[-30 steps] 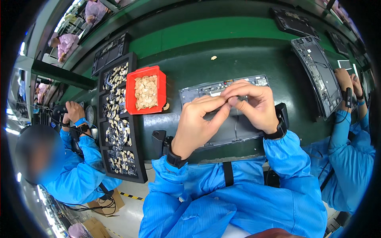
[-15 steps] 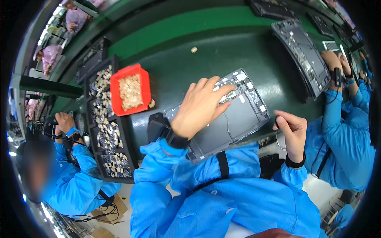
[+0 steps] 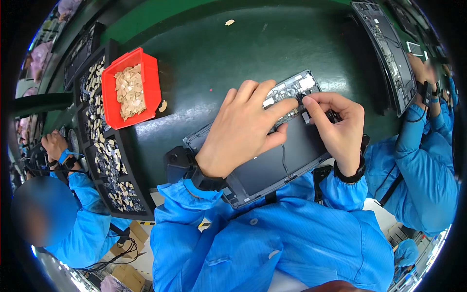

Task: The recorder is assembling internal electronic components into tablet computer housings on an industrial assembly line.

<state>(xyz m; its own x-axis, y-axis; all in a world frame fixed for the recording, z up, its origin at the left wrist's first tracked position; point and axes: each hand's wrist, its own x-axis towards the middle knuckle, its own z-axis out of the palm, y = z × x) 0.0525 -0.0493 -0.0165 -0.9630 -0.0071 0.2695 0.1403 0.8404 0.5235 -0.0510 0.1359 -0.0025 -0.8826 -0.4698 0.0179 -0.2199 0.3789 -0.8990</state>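
Observation:
A thin dark grey device casing (image 3: 260, 177) lies tilted on the table in front of me, with a board and pale components along its far end. My left hand (image 3: 238, 131) rests over the casing with fingers spread, its index fingertip close to a small black part (image 3: 300, 98). My right hand (image 3: 338, 124) pinches that black part between thumb and index finger, above the casing's far right corner. Exactly what the part is cannot be made out. The left hand hides some of the board.
On the left stands a red bin (image 3: 154, 92) of tan pieces beside a black compartment tray (image 3: 127, 160) holding many small parts. One tan piece (image 3: 229, 22) lies far off on the green table. Stacked casings (image 3: 389, 58) stand at the right. Co-workers sit on both sides.
My right hand has moved left and up from beside the casing onto its far right corner, bringing the black part. The left hand stays over the casing. The whole view has shifted.

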